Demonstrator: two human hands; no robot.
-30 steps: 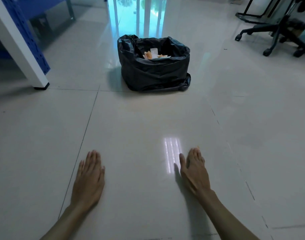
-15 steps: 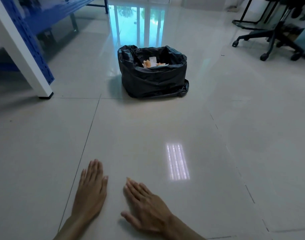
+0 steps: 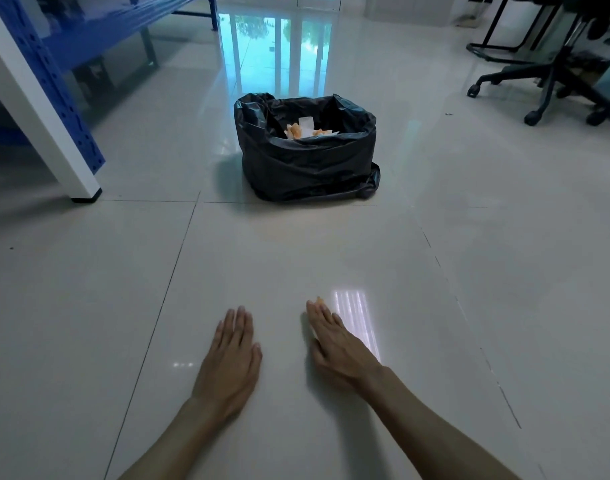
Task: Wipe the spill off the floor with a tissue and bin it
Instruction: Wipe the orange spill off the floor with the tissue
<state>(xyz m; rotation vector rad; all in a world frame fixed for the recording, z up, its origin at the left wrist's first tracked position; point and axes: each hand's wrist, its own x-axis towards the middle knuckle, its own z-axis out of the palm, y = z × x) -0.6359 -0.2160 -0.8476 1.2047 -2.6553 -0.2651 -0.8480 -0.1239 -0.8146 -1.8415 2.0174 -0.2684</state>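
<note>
**Orange-stained tissues in the bag, both palms flat on the tile**

Glossy pale floor tile (image 3: 331,244) fills the near view, and no spill shows on it between the person and the bin. Both hands are spread open, fingers together and pressed down, gripping nothing. The left hand (image 3: 232,358) lies flat with its fingers pointing straight ahead. The right hand (image 3: 338,348) lies just beside it, angled so its fingers lean a little to the left, next to a bright patch of reflected light. A tiny orange speck (image 3: 319,300) sits at the right hand's fingertips; whether it is residue on the floor, on the fingers, or a scrap of tissue is too small to tell.

The black bin bag (image 3: 307,161) stands well apart from the hands, straight ahead and slightly to the right of the midline, so the right hand is the nearer one. Its mouth is open upward, its longer side running left to right across the view. Inside lie crumpled white tissues with orange stains (image 3: 301,129), which suggests the wiping and binning are largely done. If that speck is leftover spill, it lies within reach of the right hand, on the line toward the bag.

A blue and white rack leg (image 3: 54,109) stands far left; an office chair base (image 3: 546,88) sits far right.
</note>
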